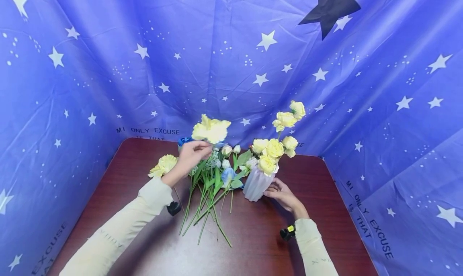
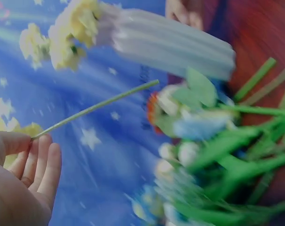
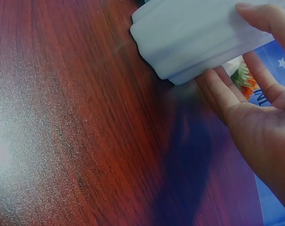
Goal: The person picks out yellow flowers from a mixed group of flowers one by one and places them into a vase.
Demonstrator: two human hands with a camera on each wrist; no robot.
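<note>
Between thumb and fingertips my left hand (image 1: pixel 189 158) pinches the stem of a large pale yellow flower (image 1: pixel 212 130), raised over the loose flowers. In the left wrist view its short green stem (image 2: pixel 98 106) points toward the vase, its end free. A pale, wavy-ribbed vase (image 1: pixel 256 184) leans a little to the right on the table. My right hand (image 1: pixel 285 197) holds it from the right side, thumb on one face and fingers around another, as the right wrist view shows. Several yellow flowers (image 1: pixel 273 148) stand in the vase, two blooms rising well above the others.
Loose flowers with green stems (image 1: pixel 206 197) lie mid-table, stems toward me, among them a blue flower (image 1: pixel 228 175) and white buds (image 1: pixel 226 150). Another yellow flower (image 1: pixel 164 166) lies at the left. A blue star-patterned curtain (image 1: pixel 217 67) encloses the brown table (image 1: pixel 260 244).
</note>
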